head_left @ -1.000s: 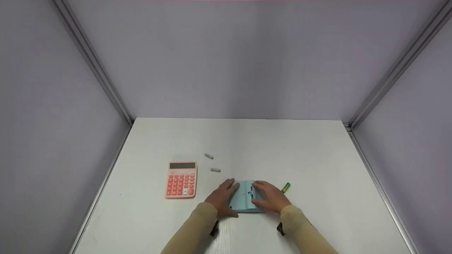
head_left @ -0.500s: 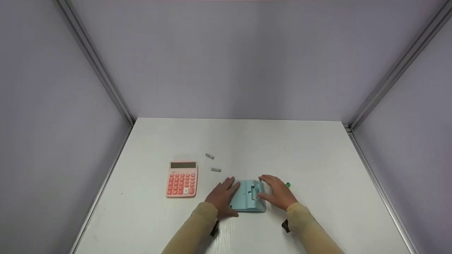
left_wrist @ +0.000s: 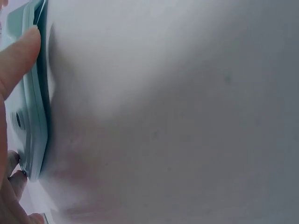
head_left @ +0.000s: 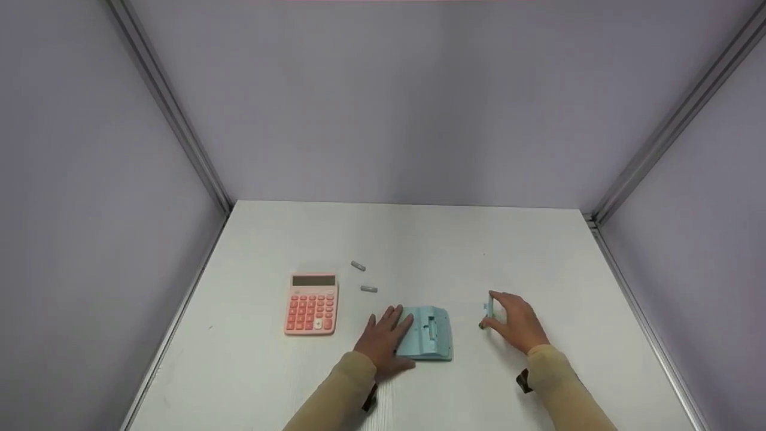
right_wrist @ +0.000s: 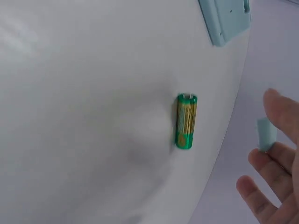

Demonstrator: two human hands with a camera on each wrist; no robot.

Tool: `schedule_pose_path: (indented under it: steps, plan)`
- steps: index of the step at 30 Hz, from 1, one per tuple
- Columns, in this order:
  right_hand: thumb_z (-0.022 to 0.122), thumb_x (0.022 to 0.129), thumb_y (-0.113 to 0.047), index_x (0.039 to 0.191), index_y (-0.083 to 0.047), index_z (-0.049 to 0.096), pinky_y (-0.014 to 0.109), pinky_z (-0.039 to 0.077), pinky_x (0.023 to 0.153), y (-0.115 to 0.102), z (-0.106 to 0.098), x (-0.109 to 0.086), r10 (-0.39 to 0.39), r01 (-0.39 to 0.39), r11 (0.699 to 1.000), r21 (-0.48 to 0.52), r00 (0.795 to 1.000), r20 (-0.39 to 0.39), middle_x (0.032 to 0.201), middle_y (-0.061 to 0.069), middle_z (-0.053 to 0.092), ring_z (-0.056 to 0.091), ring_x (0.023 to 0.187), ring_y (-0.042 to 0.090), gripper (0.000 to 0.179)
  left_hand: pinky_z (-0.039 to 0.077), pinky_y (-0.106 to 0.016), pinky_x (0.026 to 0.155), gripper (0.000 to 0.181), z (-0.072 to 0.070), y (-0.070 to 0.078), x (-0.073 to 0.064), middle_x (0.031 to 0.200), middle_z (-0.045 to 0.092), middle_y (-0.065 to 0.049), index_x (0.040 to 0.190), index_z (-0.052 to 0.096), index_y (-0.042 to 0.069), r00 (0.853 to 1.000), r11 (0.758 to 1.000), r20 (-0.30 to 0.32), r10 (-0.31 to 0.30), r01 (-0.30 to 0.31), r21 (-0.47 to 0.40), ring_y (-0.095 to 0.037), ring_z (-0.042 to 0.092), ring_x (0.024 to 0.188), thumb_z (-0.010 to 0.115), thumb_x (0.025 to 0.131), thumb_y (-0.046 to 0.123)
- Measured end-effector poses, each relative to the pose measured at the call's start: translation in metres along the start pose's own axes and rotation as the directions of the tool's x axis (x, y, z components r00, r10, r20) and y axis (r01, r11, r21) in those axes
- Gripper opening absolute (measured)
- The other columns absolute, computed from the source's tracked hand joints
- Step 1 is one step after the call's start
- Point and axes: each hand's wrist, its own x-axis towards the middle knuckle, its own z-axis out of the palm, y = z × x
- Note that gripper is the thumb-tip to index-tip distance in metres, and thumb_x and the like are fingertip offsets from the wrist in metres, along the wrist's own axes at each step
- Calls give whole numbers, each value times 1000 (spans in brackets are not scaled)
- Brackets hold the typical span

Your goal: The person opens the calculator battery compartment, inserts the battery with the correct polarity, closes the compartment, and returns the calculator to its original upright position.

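A light-blue calculator point(head_left: 441, 335) lies face down on the table, its narrow battery slot point(head_left: 431, 328) uncovered. My left hand point(head_left: 383, 341) rests along its left side with fingers extended; in the left wrist view the thumb point(left_wrist: 21, 56) touches the calculator's edge point(left_wrist: 39, 116). To the right, my right hand point(head_left: 517, 323) pinches a small light-blue battery cover point(head_left: 489, 306) between thumb and fingers. The right wrist view shows that cover point(right_wrist: 266, 134) held off the table. Close by lies a green-and-gold battery point(right_wrist: 186, 121), mostly hidden by the thumb in the head view.
A pink calculator point(head_left: 311, 304) lies face up to the left. Two small grey cylinders point(head_left: 358, 266) lie on the white table point(head_left: 419, 245) between it and the blue one. Grey panels point(head_left: 383, 102) enclose the table at the back and sides.
My right hand has lifted the cover off the blue calculator and carried it to the right, beside the green battery. My left hand stays on the calculator.
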Motion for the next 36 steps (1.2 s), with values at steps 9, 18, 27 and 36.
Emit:
schedule_pose_path:
  steps: [9,18,27,36]
  plan:
    - [75,84,-27,137,-3,51,55,37,105,47,-29,-4,144,-144,990,3,989,-8,134,20,53,44,126,41,62,19,-53,115,98,-3,1,1,161,10,-3,155,18,28,1000,999,25,1,-2,35,-24,8,147,58,77,73]
    - [70,87,-37,143,-1,42,60,32,105,82,-46,-12,313,-315,948,35,949,45,140,27,44,35,130,48,72,21,-53,115,97,-5,2,0,161,10,-2,155,18,29,999,1000,40,-6,6,8,-23,7,147,60,78,71]
    - [63,90,-46,142,6,39,63,32,103,102,-52,-14,388,-388,921,35,922,-11,139,29,44,36,128,51,77,24,-55,113,98,-6,-1,0,161,11,-3,155,19,29,999,1000,36,7,-8,22,-24,10,147,59,77,72]
    - [57,92,-51,144,6,33,63,32,104,127,-60,-11,478,-478,878,18,878,-4,143,33,36,32,129,54,81,22,-54,114,98,-7,2,-1,161,11,-2,155,19,29,999,1000,38,-5,5,0,-24,9,147,63,77,69]
